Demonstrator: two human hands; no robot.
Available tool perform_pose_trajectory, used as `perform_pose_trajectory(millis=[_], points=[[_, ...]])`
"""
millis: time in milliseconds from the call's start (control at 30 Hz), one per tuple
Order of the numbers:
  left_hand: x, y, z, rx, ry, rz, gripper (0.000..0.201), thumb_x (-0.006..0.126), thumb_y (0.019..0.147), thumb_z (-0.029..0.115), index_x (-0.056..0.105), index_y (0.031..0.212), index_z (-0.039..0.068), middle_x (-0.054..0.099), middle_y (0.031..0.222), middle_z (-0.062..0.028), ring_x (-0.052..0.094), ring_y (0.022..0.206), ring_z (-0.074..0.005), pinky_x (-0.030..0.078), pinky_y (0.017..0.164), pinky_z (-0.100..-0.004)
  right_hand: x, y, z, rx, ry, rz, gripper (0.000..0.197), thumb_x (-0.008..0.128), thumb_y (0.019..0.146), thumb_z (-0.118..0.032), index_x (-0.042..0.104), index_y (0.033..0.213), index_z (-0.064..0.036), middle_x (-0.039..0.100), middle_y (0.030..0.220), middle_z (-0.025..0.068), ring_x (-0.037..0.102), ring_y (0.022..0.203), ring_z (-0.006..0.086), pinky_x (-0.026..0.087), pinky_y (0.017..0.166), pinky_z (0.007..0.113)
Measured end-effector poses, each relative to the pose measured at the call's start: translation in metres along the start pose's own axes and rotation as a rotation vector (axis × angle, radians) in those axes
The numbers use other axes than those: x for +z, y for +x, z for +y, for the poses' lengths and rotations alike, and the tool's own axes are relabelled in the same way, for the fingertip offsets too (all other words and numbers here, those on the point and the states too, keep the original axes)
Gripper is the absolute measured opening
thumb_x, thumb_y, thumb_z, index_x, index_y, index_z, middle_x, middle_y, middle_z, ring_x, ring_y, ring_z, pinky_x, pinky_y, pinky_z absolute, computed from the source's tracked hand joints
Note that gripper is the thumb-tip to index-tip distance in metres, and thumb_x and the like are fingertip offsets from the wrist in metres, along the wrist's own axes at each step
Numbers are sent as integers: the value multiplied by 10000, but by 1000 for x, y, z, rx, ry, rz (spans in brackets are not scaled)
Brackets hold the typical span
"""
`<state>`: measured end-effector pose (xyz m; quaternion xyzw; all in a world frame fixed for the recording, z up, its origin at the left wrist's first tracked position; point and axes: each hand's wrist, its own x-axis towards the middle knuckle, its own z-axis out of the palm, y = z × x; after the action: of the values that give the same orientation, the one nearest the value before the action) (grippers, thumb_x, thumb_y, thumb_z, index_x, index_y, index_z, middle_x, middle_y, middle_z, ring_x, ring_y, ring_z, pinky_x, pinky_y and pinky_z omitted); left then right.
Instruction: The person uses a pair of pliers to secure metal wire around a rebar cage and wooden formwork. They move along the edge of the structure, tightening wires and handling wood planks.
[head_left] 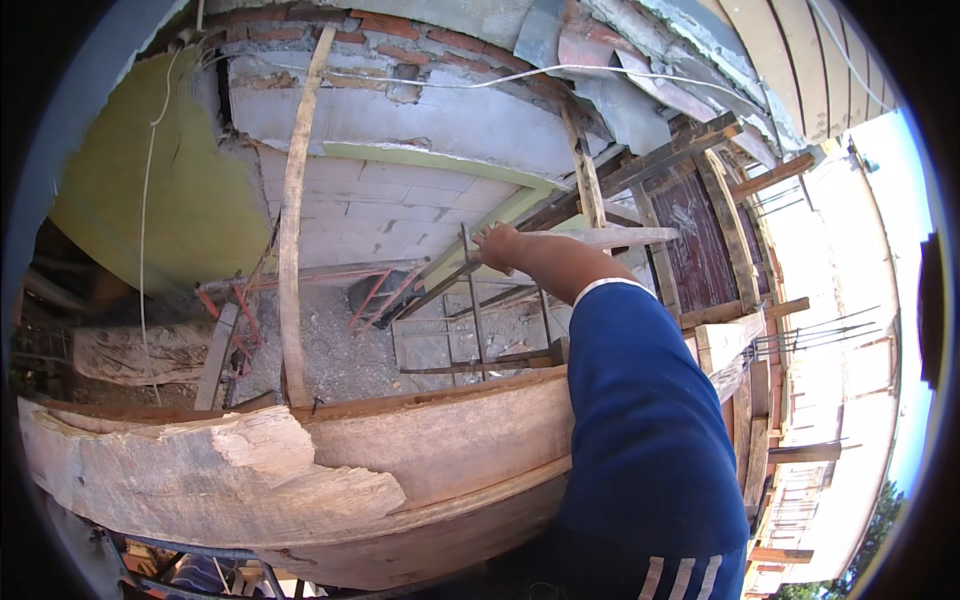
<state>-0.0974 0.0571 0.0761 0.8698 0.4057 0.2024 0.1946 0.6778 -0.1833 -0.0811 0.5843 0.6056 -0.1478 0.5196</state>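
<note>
at the near edge of the view a broad, curved wooden plank (400,470) runs across, its left end splintered and pale. over it a right arm in a blue sleeve (650,420) stretches away from the body. the right hand (497,246) is out at full reach, its fingers curled down on the near end of a pale wooden board (600,237) that lies roughly level among the scaffold timbers; whether the grip is fully shut i cannot tell, since only the back of the hand shows. the left hand is out of view. just below the hand stand thin metal bars (472,300), and a long upright pole (292,220) rises to the left. beyond is a grey block wall (390,200) with red brick at its top. the step in hand looks like taking hold of that board; the next move likely calls for a firm grasp and a steady footing before any pull, as the arm is fully extended.
</note>
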Motion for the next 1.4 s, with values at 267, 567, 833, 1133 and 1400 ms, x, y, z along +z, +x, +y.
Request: perform_pose_trajectory(millis=[267,567,833,1133,1400], points=[[2,15,9,116,41,-32,507,551,865,175,484,1316,-48,605,1154,-138,581,1085,-225,432,972,-340,22,17,-8,-8,-137,-121,417,667,899,-268,649,1316,-282,537,1440,41,448,1368,303,395,1037,551],[14,3,10,37,-342,42,529,594,895,124,425,1374,-28,536,1281,-125,528,1180,-223,377,1048,-347,13,-9,5,64,183,-116,430,681,883,-234,609,1307,-240,612,1310,106,592,1209,340,484,950,514],[20,17,2,-174,-568,78,497,600,895,123,432,1344,-10,551,1233,-148,541,1119,-252,419,978,-383,-35,-65,120,581,103,153,454,758,794,-243,669,1230,-155,625,1255,123,632,1098,312,517,924,396],[-7,43,50,398,195,-231,394,623,849,178,523,1196,19,593,1061,-176,573,965,-339,454,855,-449,-13,-317,185,1701,627,903,433,669,887,-351,579,1122,1,701,1065,237,694,1003,408,549,882,496],[-27,51,50,544,353,-319,316,643,809,226,605,1064,45,632,907,-202,602,829,-418,486,745,-507,38,-673,68,2398,586,959,731,504,899,-672,661,1196,-23,650,1269,215,609,1207,371,472,1016,450]])
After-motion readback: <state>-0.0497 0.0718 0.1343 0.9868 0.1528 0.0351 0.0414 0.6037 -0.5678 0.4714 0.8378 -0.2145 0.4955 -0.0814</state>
